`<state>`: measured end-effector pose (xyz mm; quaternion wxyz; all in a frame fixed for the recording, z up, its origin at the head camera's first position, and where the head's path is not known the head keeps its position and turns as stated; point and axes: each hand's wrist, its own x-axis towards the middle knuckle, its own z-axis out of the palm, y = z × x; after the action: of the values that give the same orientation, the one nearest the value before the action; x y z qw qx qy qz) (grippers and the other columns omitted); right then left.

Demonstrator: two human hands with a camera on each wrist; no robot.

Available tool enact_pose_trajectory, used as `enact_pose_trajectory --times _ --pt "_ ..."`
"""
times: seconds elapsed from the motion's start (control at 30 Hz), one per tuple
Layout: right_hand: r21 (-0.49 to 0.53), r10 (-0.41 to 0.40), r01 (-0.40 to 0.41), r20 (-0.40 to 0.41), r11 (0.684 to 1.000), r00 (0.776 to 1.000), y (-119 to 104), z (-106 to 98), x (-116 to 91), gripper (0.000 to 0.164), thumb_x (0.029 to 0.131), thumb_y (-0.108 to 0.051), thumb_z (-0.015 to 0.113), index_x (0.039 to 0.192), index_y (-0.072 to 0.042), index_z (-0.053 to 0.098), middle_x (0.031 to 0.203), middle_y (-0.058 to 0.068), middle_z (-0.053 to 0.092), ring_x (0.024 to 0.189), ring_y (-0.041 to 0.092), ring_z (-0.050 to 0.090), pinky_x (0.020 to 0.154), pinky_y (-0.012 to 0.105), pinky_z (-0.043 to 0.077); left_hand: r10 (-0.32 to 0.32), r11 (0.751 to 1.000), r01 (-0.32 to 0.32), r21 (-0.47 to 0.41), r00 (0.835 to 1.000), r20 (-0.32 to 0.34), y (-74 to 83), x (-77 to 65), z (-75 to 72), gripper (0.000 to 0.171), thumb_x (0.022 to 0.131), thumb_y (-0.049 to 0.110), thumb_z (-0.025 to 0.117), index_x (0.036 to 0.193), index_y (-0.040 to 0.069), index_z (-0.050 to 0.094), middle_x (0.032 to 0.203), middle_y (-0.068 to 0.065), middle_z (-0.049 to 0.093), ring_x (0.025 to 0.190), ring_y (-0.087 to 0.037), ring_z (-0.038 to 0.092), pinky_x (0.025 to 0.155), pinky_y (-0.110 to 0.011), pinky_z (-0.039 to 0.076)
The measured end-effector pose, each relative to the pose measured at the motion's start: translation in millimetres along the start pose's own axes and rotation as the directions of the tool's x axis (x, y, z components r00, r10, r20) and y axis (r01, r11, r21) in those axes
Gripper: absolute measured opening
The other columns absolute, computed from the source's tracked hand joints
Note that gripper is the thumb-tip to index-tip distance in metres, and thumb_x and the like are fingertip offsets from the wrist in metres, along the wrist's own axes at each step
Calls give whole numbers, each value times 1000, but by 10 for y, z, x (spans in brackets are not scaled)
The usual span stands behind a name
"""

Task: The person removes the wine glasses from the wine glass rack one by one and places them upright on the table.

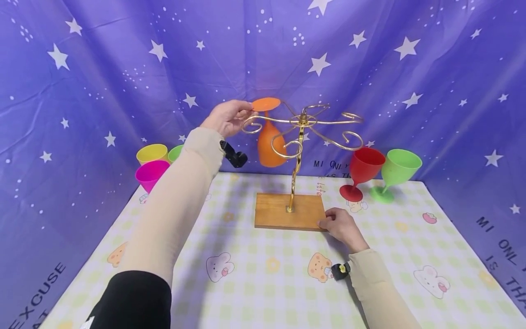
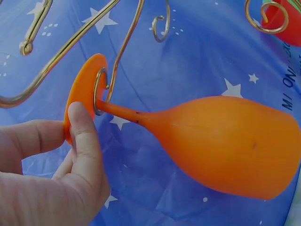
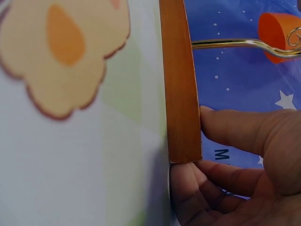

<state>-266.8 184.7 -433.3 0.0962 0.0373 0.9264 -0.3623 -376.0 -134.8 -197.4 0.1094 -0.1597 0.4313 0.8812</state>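
An orange plastic goblet point(image 1: 269, 148) hangs upside down at the left of a gold wire goblet rack point(image 1: 303, 121). My left hand point(image 1: 227, 119) pinches the edge of its round foot point(image 1: 266, 104) between thumb and fingers. In the left wrist view, the goblet's stem point(image 2: 124, 112) passes through a curled wire hook point(image 2: 97, 92), with the foot right against that loop. My right hand point(image 1: 342, 227) grips the right front corner of the rack's wooden base point(image 1: 271, 214). The right wrist view has the thumb on the board's top face and the other fingers at its end.
To the right stand a red goblet point(image 1: 367, 165) and a light green goblet point(image 1: 400, 167). Yellow point(image 1: 152, 153), magenta point(image 1: 151, 174) and green point(image 1: 175, 153) ones are at the left, partly behind my left arm. A checked cloth point(image 1: 255, 274) covers the table; a starry purple curtain point(image 1: 255, 50) surrounds it.
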Motion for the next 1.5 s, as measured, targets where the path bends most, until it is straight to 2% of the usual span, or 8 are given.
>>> enact_pose_trajectory --times 0.17,0.43,0.57,0.7,0.8,0.97,1.13,1.5 --pt "1 7 -7 6 1000 1000 -1 0 6 45 86 -23 68 118 5 54 99 17 57 83 27 53 71 34 46 3 1000 -3 -22 1000 -18 52 -49 -34 41 86 -14 57 123 4 51 110 -13 53 96 -22 61 83 -27 53" --pt "3 -2 2 3 1000 1000 15 7 11 45 85 -22 68 118 6 54 99 17 57 83 26 53 72 35 46 65 995 -63 81 998 -20 105 -138 -19 18 87 -13 57 100 -2 60 97 -13 53 72 -20 57 67 -24 55" --pt "1 -14 14 -3 1000 1000 18 10 14 44 85 -22 68 117 6 55 99 16 58 83 26 53 72 35 46 84 990 -81 119 996 -24 135 -169 7 25 87 -13 56 109 -2 60 99 -13 53 69 -19 57 62 -23 55" --pt "-2 -19 19 -9 1000 1000 18 15 16 43 85 -21 68 117 6 55 99 17 58 84 26 53 72 36 46 96 985 -90 149 995 -29 146 -181 39 37 86 -13 59 121 -1 60 105 -13 54 70 -19 59 62 -23 55" --pt "-5 -17 17 -9 1000 1000 20 18 16 44 85 -21 68 117 6 55 100 17 58 85 27 53 73 36 46 104 983 -98 154 994 -31 145 -191 74 40 85 -14 60 123 -1 60 107 -13 56 74 -19 60 66 -25 56" --pt "-6 -11 11 -8 1000 1000 18 14 10 44 86 -22 67 119 5 54 102 18 58 86 27 53 74 37 47 117 979 -107 175 992 -44 160 -187 147 40 84 -16 59 122 -2 61 104 -13 57 83 -20 60 73 -26 56" --pt "-8 -5 5 -6 1000 1000 5 4 3 45 86 -22 68 119 5 54 103 18 58 87 28 54 74 37 47 126 969 -107 221 989 -76 179 -167 213 38 85 -15 60 120 -2 62 105 -13 61 86 -21 63 71 -26 56" --pt "-3 1 -1 -4 1000 1000 4 4 3 45 86 -22 68 120 5 54 103 17 58 87 28 53 75 37 46 153 927 -106 361 983 -105 205 -159 404 34 83 -15 60 115 -3 63 109 -10 59 90 -21 65 69 -25 56"
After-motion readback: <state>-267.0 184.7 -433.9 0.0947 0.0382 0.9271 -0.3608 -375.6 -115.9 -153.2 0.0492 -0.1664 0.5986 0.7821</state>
